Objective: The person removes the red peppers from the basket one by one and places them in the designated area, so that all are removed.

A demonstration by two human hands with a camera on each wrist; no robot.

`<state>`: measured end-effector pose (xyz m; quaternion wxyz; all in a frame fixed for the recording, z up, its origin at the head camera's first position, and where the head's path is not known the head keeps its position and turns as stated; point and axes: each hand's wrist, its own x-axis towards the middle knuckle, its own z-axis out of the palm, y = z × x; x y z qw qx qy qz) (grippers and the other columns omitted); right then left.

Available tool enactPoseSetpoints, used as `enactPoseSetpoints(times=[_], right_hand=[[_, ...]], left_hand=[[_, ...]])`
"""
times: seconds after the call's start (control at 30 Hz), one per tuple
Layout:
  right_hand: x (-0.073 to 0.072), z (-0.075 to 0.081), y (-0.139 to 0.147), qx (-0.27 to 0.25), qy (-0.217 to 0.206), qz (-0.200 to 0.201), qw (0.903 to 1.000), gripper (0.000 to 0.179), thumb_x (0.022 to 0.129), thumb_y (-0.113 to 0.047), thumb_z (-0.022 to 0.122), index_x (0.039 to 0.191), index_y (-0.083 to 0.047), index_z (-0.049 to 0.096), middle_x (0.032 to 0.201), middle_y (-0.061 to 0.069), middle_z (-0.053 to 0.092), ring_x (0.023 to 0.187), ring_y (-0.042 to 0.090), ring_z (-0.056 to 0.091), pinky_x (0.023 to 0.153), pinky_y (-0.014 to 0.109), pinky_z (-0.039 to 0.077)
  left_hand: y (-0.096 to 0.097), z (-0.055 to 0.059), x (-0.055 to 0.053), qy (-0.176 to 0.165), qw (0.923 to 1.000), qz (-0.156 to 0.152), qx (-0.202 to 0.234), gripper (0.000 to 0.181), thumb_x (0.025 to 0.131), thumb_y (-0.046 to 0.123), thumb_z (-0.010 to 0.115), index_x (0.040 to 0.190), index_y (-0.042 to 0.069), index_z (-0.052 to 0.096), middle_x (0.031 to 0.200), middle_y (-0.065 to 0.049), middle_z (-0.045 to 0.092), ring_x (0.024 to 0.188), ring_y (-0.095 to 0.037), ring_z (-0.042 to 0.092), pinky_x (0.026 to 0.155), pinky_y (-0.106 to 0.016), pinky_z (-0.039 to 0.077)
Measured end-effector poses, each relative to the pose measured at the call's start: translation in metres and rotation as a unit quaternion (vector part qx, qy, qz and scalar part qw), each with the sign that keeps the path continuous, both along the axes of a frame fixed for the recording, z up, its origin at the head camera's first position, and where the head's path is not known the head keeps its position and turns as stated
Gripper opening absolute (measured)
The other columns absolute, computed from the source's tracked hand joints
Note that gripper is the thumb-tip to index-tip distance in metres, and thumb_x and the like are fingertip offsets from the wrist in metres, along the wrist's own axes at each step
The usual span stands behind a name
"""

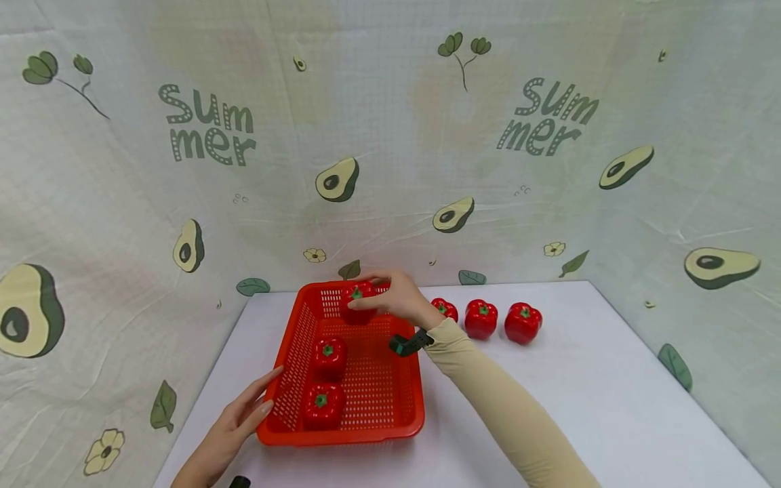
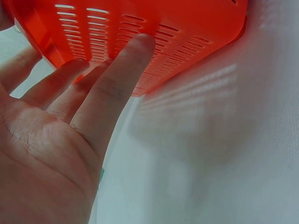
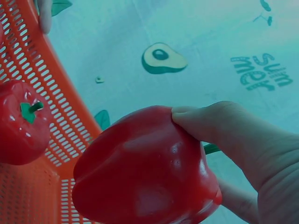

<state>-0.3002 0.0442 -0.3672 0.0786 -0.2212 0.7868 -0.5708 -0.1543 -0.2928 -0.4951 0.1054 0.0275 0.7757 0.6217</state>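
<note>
My right hand (image 1: 399,298) holds a red bell pepper (image 1: 356,294) over the far end of the orange-red plastic basket (image 1: 378,435). In the right wrist view, the thumb presses the side of this bell pepper (image 3: 145,163) near its green stem, and some fingers are hidden behind it. Two more red bell peppers stand stem up along the basket's left side: a middle bell pepper (image 1: 330,358) and a near bell pepper (image 1: 323,405). My left hand (image 1: 230,423) touches the basket's left side, its fairly straight fingers (image 2: 105,95) lying against the slotted outer wall.
On the white table (image 1: 488,407), three more red bell peppers stand in a row right of the basket, including a middle one (image 1: 481,319) and a right one (image 1: 523,323); my right wrist partly covers the leftmost (image 1: 445,308). A printed cloth (image 1: 390,135) hangs behind.
</note>
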Motion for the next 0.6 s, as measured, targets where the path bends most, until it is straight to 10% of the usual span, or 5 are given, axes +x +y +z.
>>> enactPoseSetpoints(times=[0.6], right_hand=[[0.019, 0.002, 0.047, 0.002, -0.002, -0.052, 0.9987, 0.060, 0.077, -0.033, 0.087, 0.129, -0.015, 0.064, 0.120, 0.009, 0.059, 0.096, 0.027, 0.067, 0.076, 0.039, 0.060]], left_hand=[[0.001, 0.001, 0.001, -0.023, 0.9997, 0.011, 0.001, 0.054, 0.100, 0.035, 0.060, 0.150, 0.035, 0.041, 0.160, -0.002, 0.029, 0.144, -0.037, 0.030, 0.092, -0.041, 0.054]])
